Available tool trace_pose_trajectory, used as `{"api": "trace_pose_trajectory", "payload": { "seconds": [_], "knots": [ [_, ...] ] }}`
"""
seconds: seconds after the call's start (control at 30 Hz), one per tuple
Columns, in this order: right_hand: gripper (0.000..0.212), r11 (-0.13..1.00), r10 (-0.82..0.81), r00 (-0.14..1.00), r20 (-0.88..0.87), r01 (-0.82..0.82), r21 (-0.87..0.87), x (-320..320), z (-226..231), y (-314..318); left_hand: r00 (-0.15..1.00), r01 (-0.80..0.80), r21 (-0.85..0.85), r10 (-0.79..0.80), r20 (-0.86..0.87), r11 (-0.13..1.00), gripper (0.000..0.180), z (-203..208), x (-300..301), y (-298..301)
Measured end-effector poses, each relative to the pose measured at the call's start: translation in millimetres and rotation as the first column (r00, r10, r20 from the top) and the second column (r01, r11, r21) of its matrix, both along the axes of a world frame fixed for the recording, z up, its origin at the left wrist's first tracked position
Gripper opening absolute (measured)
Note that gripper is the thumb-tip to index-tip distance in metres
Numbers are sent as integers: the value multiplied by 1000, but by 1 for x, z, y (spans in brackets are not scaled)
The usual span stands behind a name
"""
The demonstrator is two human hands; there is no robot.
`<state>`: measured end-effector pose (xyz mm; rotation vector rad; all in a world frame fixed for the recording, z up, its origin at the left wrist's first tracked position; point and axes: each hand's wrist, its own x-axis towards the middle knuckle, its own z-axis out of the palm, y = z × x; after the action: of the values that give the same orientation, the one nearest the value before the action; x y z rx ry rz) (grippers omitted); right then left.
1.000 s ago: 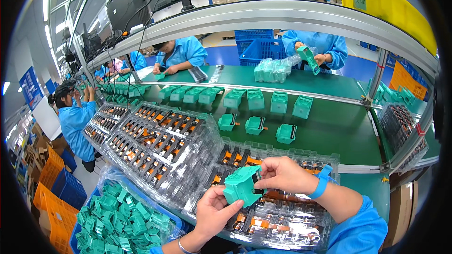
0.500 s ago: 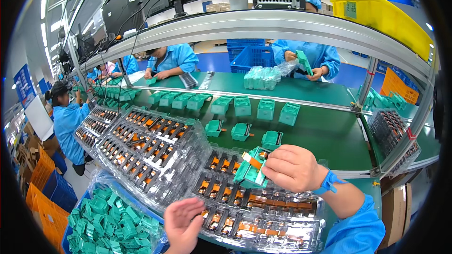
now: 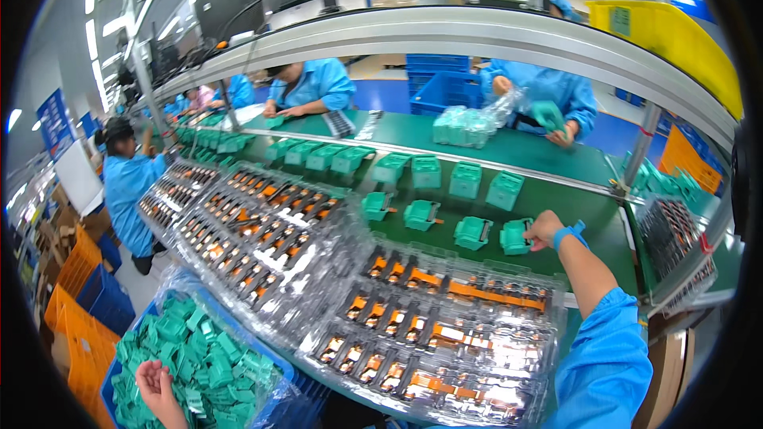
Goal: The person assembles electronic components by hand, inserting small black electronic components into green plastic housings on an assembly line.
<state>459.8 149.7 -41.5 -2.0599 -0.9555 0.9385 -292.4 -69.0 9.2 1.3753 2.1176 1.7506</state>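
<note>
On the green belt, my right hand with a blue wrist strap has its fingers closed on a green plastic housing. That housing stands at the right end of a short row, beside another green housing. At lower left my left hand is over a blue bin heaped with loose green plastic parts. Its fingers are slightly curled and apart, with nothing in them. Between my hands lie clear plastic trays holding orange flex cables and small black-and-metal parts.
More clear trays lie to the left. Behind the near row stand further green housings. A metal frame rail crosses above the belt, with a yellow bin on it. Co-workers in blue sit across the belt.
My right hand has moved from above the trays up and right to the belt with the green housing. My left hand has gone from the trays' near edge left to the bin.
</note>
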Motion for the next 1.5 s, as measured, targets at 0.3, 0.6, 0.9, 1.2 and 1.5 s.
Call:
{"api": "trace_pose_trajectory", "payload": {
  "seconds": [0.3,0.6,0.9,1.2,1.5],
  "knots": [
    [24,960,-7,995,101,35,-276,-16,27,-14,996,-92,-183,91,-13,979,23,-12,-68,-13],
    [24,735,650,758,-52,-609,300,-186,150,-59,778,-286,-314,28,-627,906,35,-46,-140,54],
    [21,555,626,378,682,-830,-49,-286,99,-46,836,-295,-388,40,-547,873,28,-8,-149,64],
    [29,671,484,511,711,-738,73,-294,97,-41,779,-316,-581,-144,-610,750,37,-24,-159,157],
    [19,854,499,785,-367,-373,363,-255,103,-77,520,-650,-600,-304,-798,466,27,-39,-138,188]
  ]
}}
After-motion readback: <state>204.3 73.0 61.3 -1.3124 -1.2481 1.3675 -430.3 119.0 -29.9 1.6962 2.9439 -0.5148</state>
